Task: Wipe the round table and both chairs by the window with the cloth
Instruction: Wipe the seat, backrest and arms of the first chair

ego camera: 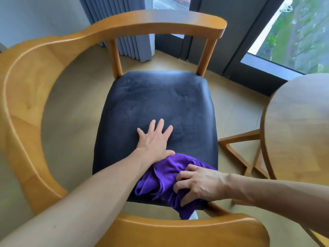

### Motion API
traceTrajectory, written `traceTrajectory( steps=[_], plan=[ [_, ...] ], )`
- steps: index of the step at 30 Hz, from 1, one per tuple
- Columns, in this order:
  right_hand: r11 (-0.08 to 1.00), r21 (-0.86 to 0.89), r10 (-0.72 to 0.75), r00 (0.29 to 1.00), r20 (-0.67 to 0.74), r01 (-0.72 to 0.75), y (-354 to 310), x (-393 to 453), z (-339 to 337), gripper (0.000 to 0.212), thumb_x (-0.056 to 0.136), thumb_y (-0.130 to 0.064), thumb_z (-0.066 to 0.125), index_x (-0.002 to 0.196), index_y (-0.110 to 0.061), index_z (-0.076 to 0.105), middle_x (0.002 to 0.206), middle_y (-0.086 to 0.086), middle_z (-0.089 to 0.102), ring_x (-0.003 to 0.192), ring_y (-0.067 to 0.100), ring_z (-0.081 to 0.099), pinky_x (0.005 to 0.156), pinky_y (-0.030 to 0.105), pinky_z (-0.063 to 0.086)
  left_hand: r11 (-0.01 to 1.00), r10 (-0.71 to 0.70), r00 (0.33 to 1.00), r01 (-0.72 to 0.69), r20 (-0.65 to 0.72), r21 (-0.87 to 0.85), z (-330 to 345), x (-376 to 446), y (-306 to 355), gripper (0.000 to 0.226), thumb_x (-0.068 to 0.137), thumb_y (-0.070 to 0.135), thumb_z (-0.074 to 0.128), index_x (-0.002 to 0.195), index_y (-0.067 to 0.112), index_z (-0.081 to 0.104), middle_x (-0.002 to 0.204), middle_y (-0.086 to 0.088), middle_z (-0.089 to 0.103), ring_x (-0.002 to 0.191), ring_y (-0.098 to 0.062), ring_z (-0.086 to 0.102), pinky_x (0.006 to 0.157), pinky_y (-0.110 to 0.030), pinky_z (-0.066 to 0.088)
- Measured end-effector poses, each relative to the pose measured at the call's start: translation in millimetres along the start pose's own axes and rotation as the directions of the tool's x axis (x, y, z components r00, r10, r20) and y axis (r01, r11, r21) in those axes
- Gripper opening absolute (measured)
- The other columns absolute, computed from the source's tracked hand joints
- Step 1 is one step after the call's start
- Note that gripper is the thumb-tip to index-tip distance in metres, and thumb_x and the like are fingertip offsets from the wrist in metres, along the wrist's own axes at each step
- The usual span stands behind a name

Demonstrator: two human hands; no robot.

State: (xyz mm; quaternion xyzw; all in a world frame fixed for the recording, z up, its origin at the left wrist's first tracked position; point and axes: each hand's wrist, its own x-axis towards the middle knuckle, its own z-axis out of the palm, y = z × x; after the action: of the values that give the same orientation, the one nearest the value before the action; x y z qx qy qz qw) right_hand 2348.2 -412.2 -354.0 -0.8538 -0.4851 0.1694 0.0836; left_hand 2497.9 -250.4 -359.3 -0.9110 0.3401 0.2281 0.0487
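- Cloth point(166, 177): a purple cloth lies bunched on the near part of the chair seat point(156, 104), one corner hanging past the seat's near edge.
- Right hand point(197, 184) rests on top of the cloth, fingers curled and digging into its folds, gripping it against the seat.
- Left hand point(154, 139) lies flat on the seat just beyond the cloth, fingers straight and spread, holding nothing; its thumb touches the cloth's far edge.
- Chair point(25, 97): light wood, with a curved rail sweeping round the left of the seat and across its far side; the seat is dark, padded and faintly marked.
- Round table point(299, 131) stands right of the seat, only part of its wooden top in view, with its leg braces showing beside the seat.
- Window point(293, 32) and a grey-blue curtain point(124, 43) lie beyond the seat's far side.
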Motion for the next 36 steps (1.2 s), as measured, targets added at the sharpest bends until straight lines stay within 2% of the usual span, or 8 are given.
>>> traceTrajectory(
  steps=[7, 13, 18, 25, 32, 36],
  plan=[
    [1.000, 0.010, 0.010, 1.000, -0.028, -0.010, 1, -19, 9, 0.032, 0.094, -0.020, 0.057, 0.115, -0.043, 0.065, 0.132, -0.009, 0.052, 0.123, 0.021, 0.045, 0.084, 0.038, 0.042, 0.993, 0.111, 0.994, -0.110, -0.017, 0.046, 1, -4, 17, 0.082, 0.087, 0.069, 0.053, 0.153, 0.037, 0.017, 0.164, -0.003, 0.002, 0.151, -0.029, 0.003, 0.106, -0.067, 0.030],
    [0.994, 0.037, 0.098, 0.995, -0.001, -0.098, -2, -55, 15, 0.041, 0.087, -0.013, 0.065, 0.116, -0.042, 0.065, 0.131, -0.010, 0.051, 0.123, 0.021, 0.045, 0.085, 0.039, 0.045, 0.996, 0.083, 0.995, -0.084, -0.061, -0.019, -1, -4, 25, 0.066, 0.091, 0.067, 0.047, 0.147, 0.038, 0.029, 0.157, 0.002, 0.016, 0.147, -0.027, 0.011, 0.102, -0.064, 0.036],
    [0.991, 0.068, 0.114, 0.993, -0.033, -0.112, -3, -58, 16, 0.039, 0.091, -0.011, 0.060, 0.116, -0.039, 0.065, 0.131, -0.008, 0.052, 0.124, 0.020, 0.044, 0.086, 0.038, 0.043, 0.996, 0.090, 0.995, -0.090, -0.045, 0.014, -1, -6, 23, 0.066, 0.091, 0.065, 0.048, 0.149, 0.041, 0.028, 0.159, 0.003, 0.016, 0.148, -0.025, 0.013, 0.101, -0.058, 0.039],
    [0.987, 0.080, 0.141, 0.989, -0.036, -0.138, -1, -64, 17, 0.036, 0.094, -0.013, 0.049, 0.119, -0.035, 0.064, 0.131, -0.003, 0.054, 0.126, 0.026, 0.046, 0.087, 0.044, 0.046, 0.993, 0.114, 0.991, -0.113, -0.064, 0.016, -3, -5, 16, 0.062, 0.092, 0.064, 0.048, 0.148, 0.042, 0.032, 0.156, 0.003, 0.023, 0.145, -0.024, 0.019, 0.096, -0.055, 0.041],
    [0.981, -0.028, 0.185, 0.976, -0.118, -0.189, -10, -65, 31, 0.028, 0.104, -0.025, 0.033, 0.115, -0.034, 0.058, 0.126, -0.001, 0.054, 0.121, 0.026, 0.048, 0.085, 0.043, 0.042, 0.995, 0.097, 0.993, -0.098, -0.067, -0.008, -2, -6, 17, 0.059, 0.094, 0.065, 0.042, 0.147, 0.042, 0.033, 0.157, 0.004, 0.023, 0.146, -0.023, 0.019, 0.097, -0.055, 0.041],
    [0.977, -0.062, 0.196, 0.970, -0.143, -0.206, -9, -51, 28, 0.019, 0.101, -0.019, 0.044, 0.110, -0.031, 0.057, 0.117, 0.001, 0.055, 0.111, 0.027, 0.052, 0.076, 0.042, 0.042, 0.995, 0.075, 0.994, -0.079, -0.074, -0.060, -2, -6, 19, 0.054, 0.096, 0.065, 0.037, 0.145, 0.042, 0.038, 0.156, 0.005, 0.025, 0.145, -0.021, 0.020, 0.099, -0.056, 0.039]
  ],
)
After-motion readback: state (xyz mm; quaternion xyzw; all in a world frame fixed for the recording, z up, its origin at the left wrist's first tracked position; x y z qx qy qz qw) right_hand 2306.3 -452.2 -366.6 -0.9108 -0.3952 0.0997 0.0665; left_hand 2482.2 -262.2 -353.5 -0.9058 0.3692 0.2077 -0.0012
